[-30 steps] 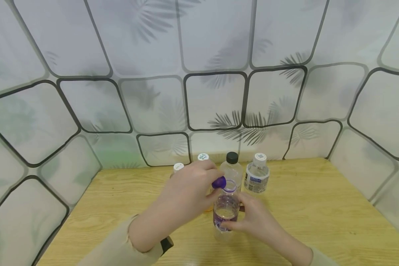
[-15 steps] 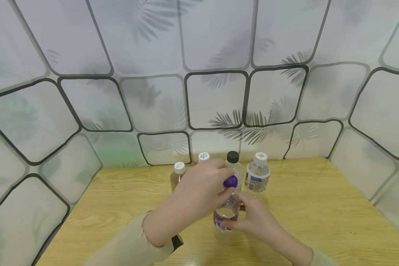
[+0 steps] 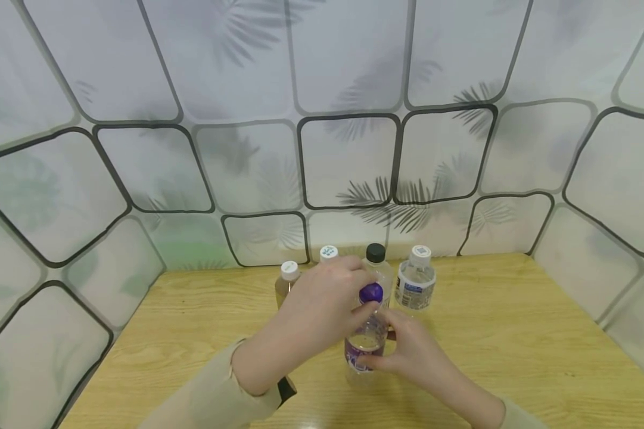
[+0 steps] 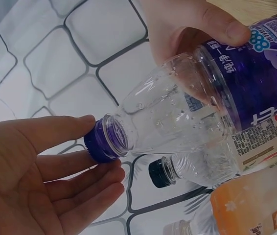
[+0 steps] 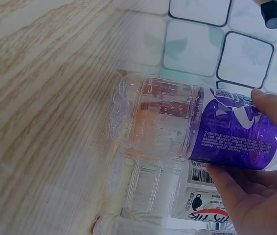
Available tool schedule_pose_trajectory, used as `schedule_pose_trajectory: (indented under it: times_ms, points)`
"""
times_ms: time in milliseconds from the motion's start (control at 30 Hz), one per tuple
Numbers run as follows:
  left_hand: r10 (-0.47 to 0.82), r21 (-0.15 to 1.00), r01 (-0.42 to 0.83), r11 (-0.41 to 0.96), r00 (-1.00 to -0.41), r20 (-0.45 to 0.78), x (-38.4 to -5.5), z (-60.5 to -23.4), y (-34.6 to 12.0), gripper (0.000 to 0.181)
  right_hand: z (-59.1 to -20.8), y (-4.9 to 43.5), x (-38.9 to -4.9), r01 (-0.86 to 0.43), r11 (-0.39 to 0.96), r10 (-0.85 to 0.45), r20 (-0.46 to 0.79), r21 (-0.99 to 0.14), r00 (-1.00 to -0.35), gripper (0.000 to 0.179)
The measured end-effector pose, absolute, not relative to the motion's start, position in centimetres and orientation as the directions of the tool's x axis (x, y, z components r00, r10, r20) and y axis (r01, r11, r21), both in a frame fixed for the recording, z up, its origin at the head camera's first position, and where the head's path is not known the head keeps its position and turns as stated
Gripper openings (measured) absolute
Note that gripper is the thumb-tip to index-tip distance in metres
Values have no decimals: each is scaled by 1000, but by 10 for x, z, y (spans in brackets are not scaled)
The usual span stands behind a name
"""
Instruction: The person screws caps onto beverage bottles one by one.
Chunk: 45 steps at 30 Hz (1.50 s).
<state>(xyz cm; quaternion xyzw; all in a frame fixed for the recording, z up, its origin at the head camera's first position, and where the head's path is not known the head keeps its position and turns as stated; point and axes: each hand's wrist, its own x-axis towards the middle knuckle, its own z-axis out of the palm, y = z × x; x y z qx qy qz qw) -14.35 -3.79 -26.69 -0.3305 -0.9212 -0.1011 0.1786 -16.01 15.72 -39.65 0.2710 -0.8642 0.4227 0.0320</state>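
A clear plastic bottle (image 3: 364,341) with a purple label stands upright on the table. My right hand (image 3: 415,351) holds it from the right, thumb and fingers around the label (image 5: 236,129). My left hand (image 3: 322,295) pinches the purple cap (image 3: 372,292) at the bottle's mouth. In the left wrist view the cap (image 4: 102,142) sits over the neck, with the thumb on one side and the index finger on the other. How far the cap is threaded I cannot tell. The left hand hides part of the bottles behind it in the head view.
Behind stand a white-capped bottle of brownish liquid (image 3: 288,286), another white-capped bottle (image 3: 329,254), a black-capped bottle (image 3: 378,271) and a clear white-capped bottle (image 3: 415,286). An orange-labelled bottle (image 4: 251,200) shows in the left wrist view. A patterned wall (image 3: 348,167) borders the wooden table (image 3: 515,333).
My left hand has moved right, bringing the purple cap from beside the bottle's mouth onto it. Over the last half second it has barely shifted. The right hand keeps its hold.
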Motion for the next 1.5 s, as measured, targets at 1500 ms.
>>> schedule_pose_trajectory:
  times_ms: [1500]
  points:
    - [368, 522, 596, 609, -796, 480, -164, -297, -43, 27, -397, 156, -158, -481, 526, -425, 273, -701, -863, 91]
